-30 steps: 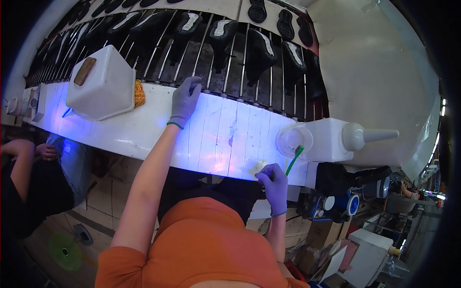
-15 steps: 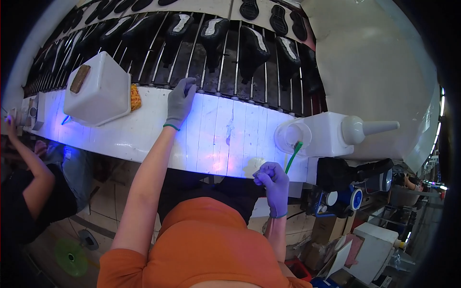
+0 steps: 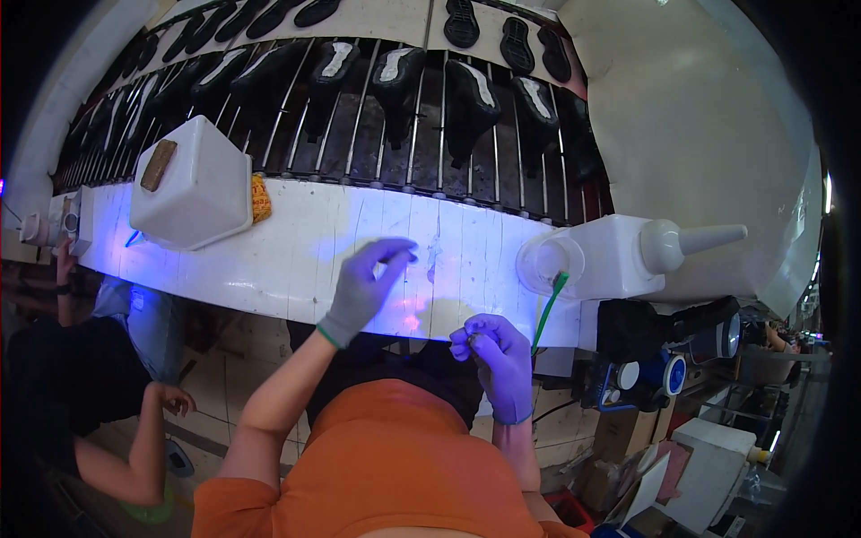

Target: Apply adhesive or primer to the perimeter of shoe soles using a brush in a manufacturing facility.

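My left hand (image 3: 366, 285), in a pale glove with a green cuff, is over the white worktop (image 3: 296, 260). Its fingers reach to the right, thumb a little apart, and I see nothing held. Near the worktop's front edge, my gloved right hand (image 3: 500, 363) is closed in a pinch on something small and dark that I cannot make out. To its right stands a white plastic container (image 3: 614, 255) with a spout, a round opening and a green-handled stick (image 3: 550, 309) leaning out. Beyond the worktop, black shoes (image 3: 473, 99) with white soles rest upturned on a rack of metal rods (image 3: 359, 134).
A white square jug (image 3: 202, 184) with a brown block on it stands at left, beside a yellow mesh item (image 3: 260, 199). Black soles (image 3: 462, 22) line the far shelf. Another person's arm (image 3: 134, 453) shows at lower left. Blue-wheeled equipment (image 3: 664, 372) stands at right.
My left hand has come back from the rod rack toward me and to the right, nearer my right hand. The right hand is slightly lower and stays pinched. The other person's arm has moved down.
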A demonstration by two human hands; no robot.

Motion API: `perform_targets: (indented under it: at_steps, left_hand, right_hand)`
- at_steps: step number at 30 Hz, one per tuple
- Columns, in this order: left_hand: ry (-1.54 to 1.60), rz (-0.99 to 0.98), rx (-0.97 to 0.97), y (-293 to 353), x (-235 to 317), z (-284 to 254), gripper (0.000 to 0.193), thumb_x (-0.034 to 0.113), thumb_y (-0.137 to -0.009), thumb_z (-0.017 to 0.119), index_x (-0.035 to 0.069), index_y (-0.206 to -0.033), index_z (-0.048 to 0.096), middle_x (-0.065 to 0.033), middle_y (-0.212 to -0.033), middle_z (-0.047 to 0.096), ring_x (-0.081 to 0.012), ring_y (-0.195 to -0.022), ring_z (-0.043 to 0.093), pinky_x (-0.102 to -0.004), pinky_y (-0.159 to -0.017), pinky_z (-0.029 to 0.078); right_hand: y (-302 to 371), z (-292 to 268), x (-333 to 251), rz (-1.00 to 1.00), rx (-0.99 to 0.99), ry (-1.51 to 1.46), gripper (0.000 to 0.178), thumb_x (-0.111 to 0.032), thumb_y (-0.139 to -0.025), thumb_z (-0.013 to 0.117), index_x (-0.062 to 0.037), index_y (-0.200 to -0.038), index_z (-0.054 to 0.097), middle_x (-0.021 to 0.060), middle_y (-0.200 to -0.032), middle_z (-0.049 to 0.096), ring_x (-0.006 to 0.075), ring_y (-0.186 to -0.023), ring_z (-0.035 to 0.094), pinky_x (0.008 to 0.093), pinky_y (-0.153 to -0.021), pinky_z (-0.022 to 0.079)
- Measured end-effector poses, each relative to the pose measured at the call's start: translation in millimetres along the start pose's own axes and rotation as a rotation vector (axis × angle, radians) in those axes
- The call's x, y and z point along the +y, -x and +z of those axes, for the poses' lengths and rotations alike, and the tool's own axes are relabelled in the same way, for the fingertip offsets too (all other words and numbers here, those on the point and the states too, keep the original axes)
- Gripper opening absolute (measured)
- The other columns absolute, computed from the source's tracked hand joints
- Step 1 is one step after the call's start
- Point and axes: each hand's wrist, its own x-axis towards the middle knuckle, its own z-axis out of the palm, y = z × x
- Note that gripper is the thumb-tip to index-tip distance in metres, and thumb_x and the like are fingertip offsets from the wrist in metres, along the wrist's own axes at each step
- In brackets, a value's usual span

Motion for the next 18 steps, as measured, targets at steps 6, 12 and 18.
perform_targets:
  at_steps: [6,12,18]
  left_hand:
    - [-0.081,0.067,-0.148,20,61,0,0.018,0.011,-0.089,0.061,0.004,-0.105,0.067,-0.0089,-0.095,0.069,-0.0248,-0.090,0.063,-0.0350,-0.080,0.049]
    - [-0.231,0.234,-0.211,26,73,13,0.016,0.014,-0.085,0.065,0.008,-0.099,0.067,-0.0065,-0.091,0.068,-0.0243,-0.085,0.061,-0.0372,-0.080,0.047]
    - [-0.226,0.281,-0.233,35,75,22,0.014,0.015,-0.082,0.069,0.010,-0.095,0.067,-0.0039,-0.086,0.066,-0.0228,-0.082,0.060,-0.0367,-0.079,0.046]
  right_hand:
    - [-3,13,-13,-0.121,-0.053,-0.018,0.043,-0.015,-0.095,0.050,0.0097,-0.129,0.051,0.0194,-0.119,0.060,0.0220,-0.101,0.059,0.0345,-0.086,0.047]
    - [-4,9,-6,-0.183,0.090,0.031,0.020,-0.006,-0.091,0.054,0.0037,-0.105,0.063,0.0101,-0.103,0.060,0.0164,-0.089,0.055,0.0299,-0.081,0.045]
    - [-3,6,4,-0.122,0.075,-0.314,0.018,-0.009,-0.096,0.052,0.0034,-0.101,0.063,0.0096,-0.101,0.061,0.0148,-0.090,0.057,0.0291,-0.079,0.046]
